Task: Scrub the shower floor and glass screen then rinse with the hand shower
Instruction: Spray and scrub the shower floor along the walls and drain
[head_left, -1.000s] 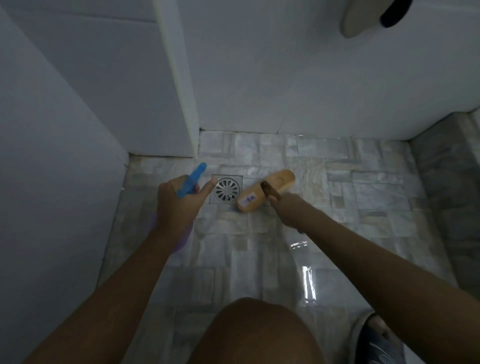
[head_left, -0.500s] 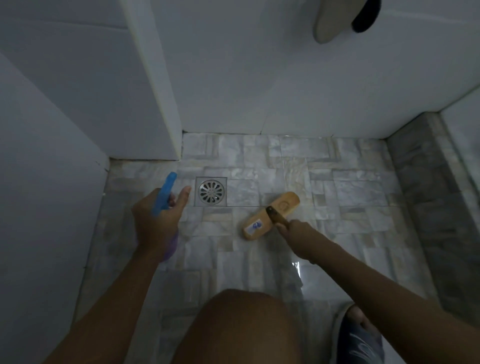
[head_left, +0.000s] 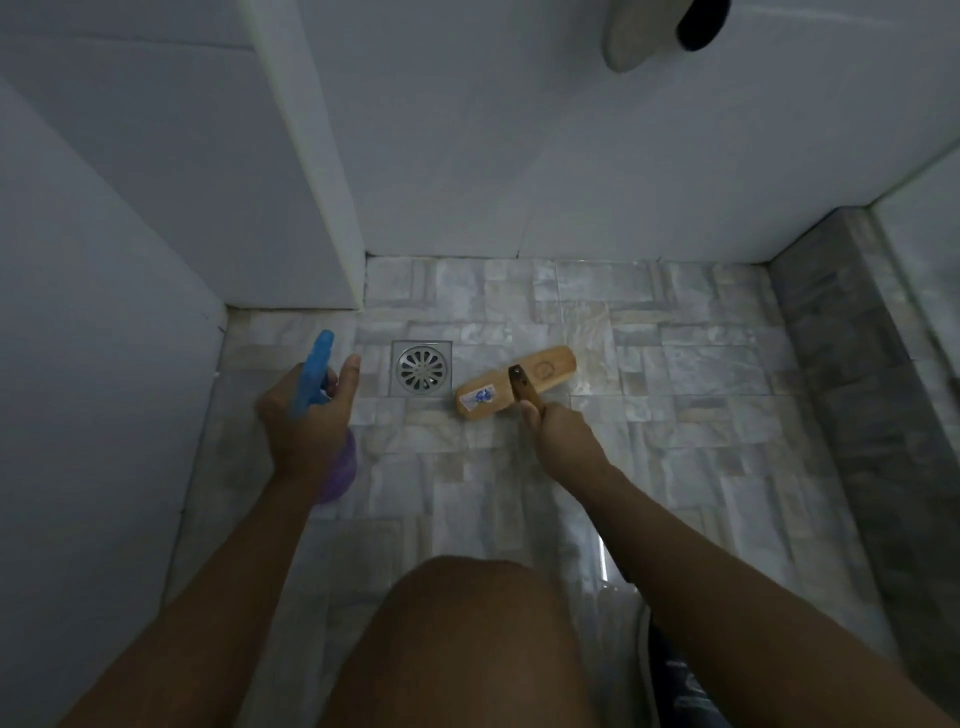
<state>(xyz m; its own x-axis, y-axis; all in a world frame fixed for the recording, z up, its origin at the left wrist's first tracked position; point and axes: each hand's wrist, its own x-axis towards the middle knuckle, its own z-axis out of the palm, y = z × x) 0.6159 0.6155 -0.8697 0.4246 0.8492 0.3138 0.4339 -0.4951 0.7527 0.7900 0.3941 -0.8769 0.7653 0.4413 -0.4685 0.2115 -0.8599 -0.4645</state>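
My right hand (head_left: 558, 436) is wrapped tight round the dark handle (head_left: 521, 385) of the scrub brush (head_left: 511, 382), with my thumb laid along the top of it. The brush's wooden block lies flat on the shower floor (head_left: 675, 374), just right of the drain (head_left: 422, 368). Its labelled end almost reaches the drain's right edge.

The block's long axis runs at a slant. The labelled end sits closer to the drain and to me, and the bare end points away from the drain, up toward the back wall. The handle crosses the block about its middle and comes back to me, so my hand sits on the near side of the brush, right of the drain and nearer my knee than the drain is.

My left hand (head_left: 306, 415) is left of the drain, gripping the spray bottle (head_left: 316, 376). The blue head pokes forward, the purple body hangs under my palm, and my thumb sticks out toward the drain.

The right hand is the one on the brush, so the scrubbing falls to it. I judge the next stroke runs along the handle's line, broadside to the block, either pushing away over the tiles right of the drain or drawing back toward my knee. If I veer left, the labelled end may ride onto the drain grate.
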